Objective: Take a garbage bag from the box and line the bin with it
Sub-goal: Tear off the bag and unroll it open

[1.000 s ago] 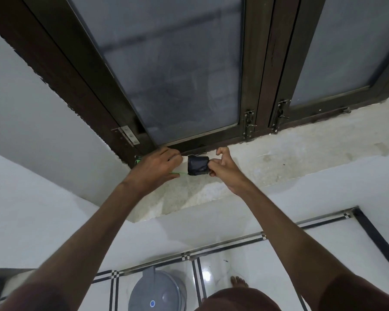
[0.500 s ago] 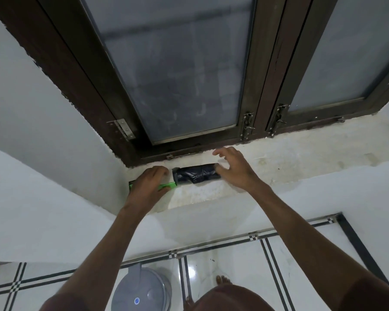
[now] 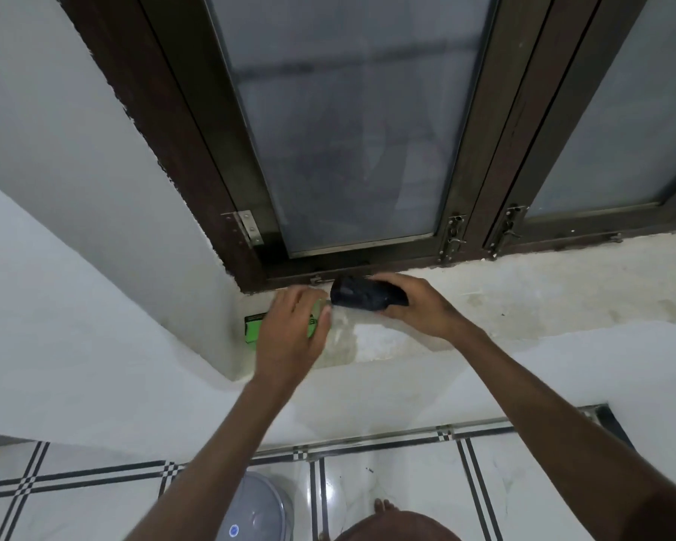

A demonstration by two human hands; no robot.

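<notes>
A green box lies on the pale window sill, near its left corner. My left hand rests on top of the box, fingers curled over its right end. A black roll of garbage bags is clear of the box, just to its right. My right hand is shut on the roll, holding it slightly above the sill. The grey bin with a round lid stands on the floor below, between my arms.
A dark-framed window with frosted glass and metal latches stands right behind the sill. White walls close the corner at the left. The floor has glossy white tiles with black stripes. My bare toes show near the bin.
The black roll has come fully out of the green box and moved right and up in my right hand. My left hand has stayed on the box, pressing it on the sill.
</notes>
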